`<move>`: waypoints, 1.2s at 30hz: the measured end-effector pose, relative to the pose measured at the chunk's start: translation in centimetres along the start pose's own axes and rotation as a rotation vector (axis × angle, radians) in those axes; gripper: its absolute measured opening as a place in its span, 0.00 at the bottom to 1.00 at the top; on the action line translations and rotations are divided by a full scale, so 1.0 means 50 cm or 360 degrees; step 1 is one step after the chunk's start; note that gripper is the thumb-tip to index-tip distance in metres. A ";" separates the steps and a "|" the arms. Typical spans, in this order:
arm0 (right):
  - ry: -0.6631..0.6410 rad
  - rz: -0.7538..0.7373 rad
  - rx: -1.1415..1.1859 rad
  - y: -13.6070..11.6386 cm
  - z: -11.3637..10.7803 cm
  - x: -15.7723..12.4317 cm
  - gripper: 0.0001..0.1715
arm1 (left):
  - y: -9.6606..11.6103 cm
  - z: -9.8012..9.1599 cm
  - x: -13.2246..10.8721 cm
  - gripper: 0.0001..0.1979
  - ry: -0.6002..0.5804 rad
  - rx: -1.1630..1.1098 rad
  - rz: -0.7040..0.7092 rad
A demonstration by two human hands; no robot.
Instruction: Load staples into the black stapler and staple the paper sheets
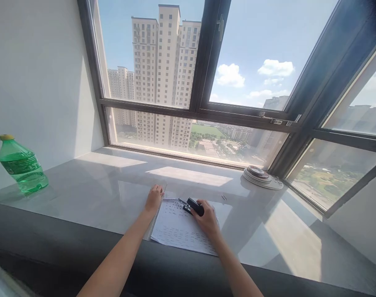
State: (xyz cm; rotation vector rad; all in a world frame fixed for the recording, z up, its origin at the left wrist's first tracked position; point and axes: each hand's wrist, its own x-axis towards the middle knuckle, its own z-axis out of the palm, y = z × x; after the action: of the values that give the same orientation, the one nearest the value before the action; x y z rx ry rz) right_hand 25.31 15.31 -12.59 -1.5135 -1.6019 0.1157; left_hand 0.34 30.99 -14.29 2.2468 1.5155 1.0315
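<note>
- One green bottle (22,167) with a yellow cap stands tilted at the far left of the grey ledge (98,181), well apart from everything else
- One left hand (153,198) lies on the top left corner of the paper (175,231); its fingers bend down onto the edge; whether they pinch it I cannot tell
- One bundle of printed paper lies at the ledge's near edge, between the two forearms; its sheets cannot be counted
- One black stapler (192,206) sits on the paper's top edge; its long axis runs from lower right to upper left; its nose points at the left hand
- One right hand (208,218) has its fingers closed around the stapler's rear
- One small metal bit (224,197) lies just beyond the paper
- One stack of round discs (262,177) sits by the window frame, at the right
</note>
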 end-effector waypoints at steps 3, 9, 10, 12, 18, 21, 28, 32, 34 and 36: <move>-0.0007 0.0002 -0.0056 0.009 -0.005 0.003 0.16 | 0.010 -0.013 -0.006 0.08 0.0095 -0.0080 0.0017; -0.0049 0.0046 -0.0196 0.006 -0.001 0.006 0.11 | 0.041 -0.032 -0.020 0.09 0.0311 -0.0621 -0.0122; -0.0053 0.0055 -0.0203 0.007 0.000 0.006 0.11 | 0.051 -0.033 -0.022 0.10 0.0291 -0.0669 -0.0131; -0.0055 0.0074 -0.0225 0.009 0.002 0.006 0.10 | 0.078 -0.032 -0.028 0.12 0.0198 -0.0728 -0.0087; -0.0054 0.0076 -0.0260 0.013 0.004 0.009 0.12 | 0.168 -0.016 -0.062 0.14 -0.0266 -0.0779 0.0287; -0.0057 0.0079 -0.0264 0.012 0.003 0.009 0.12 | 0.182 -0.019 -0.070 0.12 -0.0422 -0.0765 0.0502; -0.0058 0.0080 -0.0234 0.014 0.002 0.007 0.10 | 0.143 -0.005 -0.020 0.09 -0.0389 -0.0626 0.0712; -0.0088 0.0086 -0.0198 0.014 0.000 0.009 0.10 | 0.120 0.024 -0.015 0.12 -0.0355 -0.0635 0.0665; -0.0102 0.0085 -0.0184 0.014 -0.001 0.010 0.10 | 0.114 0.034 -0.017 0.10 -0.0325 -0.0588 0.0650; -0.0107 0.0089 -0.0174 0.014 -0.001 0.011 0.10 | 0.112 0.038 -0.017 0.08 -0.0372 -0.0553 0.0682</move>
State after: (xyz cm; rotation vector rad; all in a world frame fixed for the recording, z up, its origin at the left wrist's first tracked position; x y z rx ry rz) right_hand 25.97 15.92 -12.71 -1.6547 -1.6425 0.1127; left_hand 5.41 28.19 -12.93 2.3755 0.7121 0.9981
